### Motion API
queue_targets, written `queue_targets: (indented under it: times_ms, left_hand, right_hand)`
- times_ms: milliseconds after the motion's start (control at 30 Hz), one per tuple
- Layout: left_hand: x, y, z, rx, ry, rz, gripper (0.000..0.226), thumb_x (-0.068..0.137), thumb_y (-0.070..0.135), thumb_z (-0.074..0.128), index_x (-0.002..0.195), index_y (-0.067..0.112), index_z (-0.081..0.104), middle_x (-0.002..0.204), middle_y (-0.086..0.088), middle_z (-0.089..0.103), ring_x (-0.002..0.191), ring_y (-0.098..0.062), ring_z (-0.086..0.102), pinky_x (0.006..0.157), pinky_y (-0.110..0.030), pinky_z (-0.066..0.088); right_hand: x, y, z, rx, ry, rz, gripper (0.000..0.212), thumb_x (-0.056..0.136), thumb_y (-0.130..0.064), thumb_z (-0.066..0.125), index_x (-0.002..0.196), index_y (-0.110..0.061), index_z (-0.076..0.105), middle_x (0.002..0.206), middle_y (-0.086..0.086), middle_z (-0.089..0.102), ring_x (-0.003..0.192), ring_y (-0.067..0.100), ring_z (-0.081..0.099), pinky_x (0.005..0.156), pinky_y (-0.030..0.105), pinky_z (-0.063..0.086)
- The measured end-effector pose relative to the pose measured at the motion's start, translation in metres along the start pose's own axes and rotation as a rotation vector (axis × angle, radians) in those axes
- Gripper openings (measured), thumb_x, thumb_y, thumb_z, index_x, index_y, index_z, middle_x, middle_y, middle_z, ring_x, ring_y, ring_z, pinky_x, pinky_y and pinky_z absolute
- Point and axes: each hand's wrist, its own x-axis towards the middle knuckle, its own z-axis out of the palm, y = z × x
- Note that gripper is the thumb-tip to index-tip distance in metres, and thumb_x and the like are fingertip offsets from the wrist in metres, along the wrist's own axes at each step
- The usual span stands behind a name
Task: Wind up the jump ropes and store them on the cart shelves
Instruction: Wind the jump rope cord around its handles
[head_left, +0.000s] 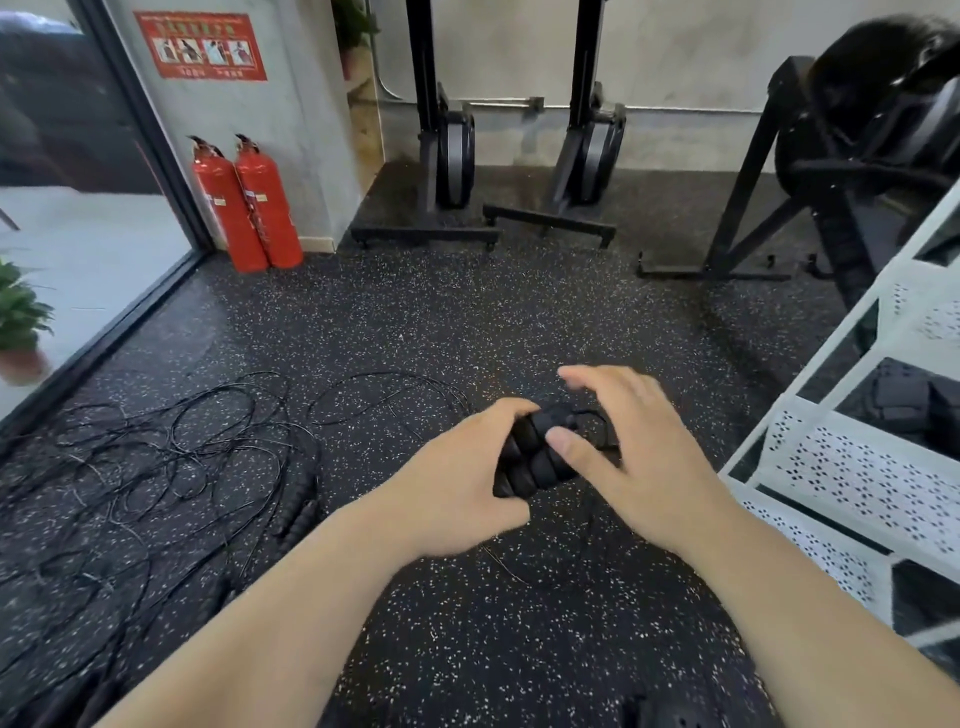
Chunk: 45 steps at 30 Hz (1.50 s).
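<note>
My left hand (462, 483) grips the ribbed black handles of a jump rope (530, 457), held together above the floor. My right hand (634, 447) sits over the far end of the handles, thumb pressed on them and fingers spread over thin black cord bunched there. A loose length of that cord trails down to the floor below my hands. Several other black jump ropes (171, 457) lie tangled on the floor at the left, with two ribbed handles (301, 509) among them. The white perforated cart (857, 467) stands at the right, its shelves close to my right hand.
Two red fire extinguishers (247, 208) stand by the wall at the back left, beside a glass door (78, 208). Black exercise machines (587, 156) line the back wall and right side. Dark items (909, 405) sit on a cart shelf. A potted plant (21, 322) is outside.
</note>
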Motion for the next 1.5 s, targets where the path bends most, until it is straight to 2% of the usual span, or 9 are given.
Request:
queue_targets:
  times_ms: [167,367,567,700,933,1067,1167,1333,1500]
  left_hand:
    - [-0.008,0.006,0.005,0.012,-0.041,0.11,0.074,0.085,0.02,0.068,0.149,0.04,0.037,0.118,0.018,0.054,0.102,-0.004,0.055,0.077,-0.022,0.042]
    - [-0.022,0.008,0.023,0.327,0.134,0.076,0.08,0.088,0.041,0.06,0.159,0.031,0.024,0.128,0.01,0.043,0.117,-0.015,0.048,0.099,-0.037,0.048]
    - [-0.025,0.006,0.02,0.465,0.23,-0.033,0.062,0.096,0.04,0.069,0.149,0.03,0.039,0.133,0.009,0.057,0.121,-0.018,0.06,0.096,-0.037,0.053]
    - [-0.028,-0.01,-0.005,0.185,0.328,-0.239,0.038,0.094,0.03,0.072,0.125,0.038,0.052,0.101,0.016,0.064,0.085,-0.009,0.065,0.083,-0.039,0.06]
    - [-0.028,-0.019,-0.03,-0.274,0.471,-0.253,0.022,0.098,0.024,0.071,0.111,0.037,0.059,0.088,0.007,0.068,0.061,-0.008,0.056,0.052,-0.017,0.046]
    - [-0.028,0.007,-0.004,-0.579,0.228,-0.157,0.029,0.093,0.012,0.074,0.112,0.033,0.067,0.093,-0.014,0.073,0.065,-0.012,0.056,0.064,-0.031,0.051]
    - [-0.027,0.02,0.011,-0.744,0.154,-0.134,0.03,0.09,-0.002,0.067,0.108,0.022,0.069,0.081,-0.011,0.073,0.069,-0.021,0.059,0.073,-0.04,0.05]
    - [-0.023,0.018,0.012,-0.901,0.204,-0.187,0.038,0.093,-0.006,0.059,0.108,0.025,0.076,0.084,-0.013,0.073,0.072,-0.026,0.057,0.071,-0.043,0.047]
    - [-0.016,-0.007,-0.02,-0.948,0.484,-0.317,0.043,0.095,-0.001,0.065,0.122,0.031,0.074,0.087,-0.008,0.077,0.076,-0.022,0.06,0.079,-0.045,0.053]
  right_hand:
    - [-0.005,-0.006,0.012,0.069,-0.023,0.073,0.045,0.1,-0.074,0.036,0.12,-0.043,0.06,0.09,-0.017,0.07,0.085,0.004,0.065,0.08,0.038,0.054]
    - [-0.011,-0.03,0.037,0.174,0.155,0.257,0.039,0.105,-0.063,0.04,0.106,-0.037,0.069,0.084,-0.016,0.071,0.084,-0.001,0.064,0.072,0.011,0.041]
    - [-0.01,-0.034,0.03,0.291,-0.077,0.23,0.044,0.103,-0.068,0.037,0.112,-0.04,0.07,0.088,-0.015,0.072,0.085,-0.001,0.064,0.076,0.021,0.045]
    - [-0.005,-0.01,-0.008,0.153,-0.226,0.14,0.032,0.105,-0.057,0.042,0.121,-0.045,0.067,0.073,-0.019,0.067,0.061,-0.001,0.057,0.063,0.02,0.043]
    - [0.002,0.021,-0.021,0.073,0.102,0.232,0.024,0.109,-0.046,0.051,0.095,-0.047,0.07,0.06,-0.022,0.061,0.052,0.006,0.052,0.054,0.029,0.041]
    - [0.003,-0.009,0.016,0.166,0.057,0.241,0.026,0.11,-0.041,0.05,0.093,-0.038,0.069,0.052,-0.019,0.059,0.041,0.005,0.042,0.043,0.019,0.035]
    - [0.001,-0.027,0.034,0.137,-0.044,0.206,0.028,0.111,-0.032,0.051,0.085,-0.035,0.061,0.062,-0.012,0.061,0.053,0.003,0.054,0.049,0.017,0.037]
    - [0.005,-0.024,0.037,0.167,-0.098,0.147,0.02,0.11,-0.038,0.05,0.106,-0.038,0.07,0.084,-0.009,0.072,0.07,0.002,0.063,0.058,0.023,0.04]
    - [0.006,0.001,-0.001,0.104,-0.194,0.168,0.022,0.108,-0.047,0.051,0.095,-0.042,0.068,0.061,-0.017,0.062,0.046,0.004,0.043,0.048,0.024,0.036]
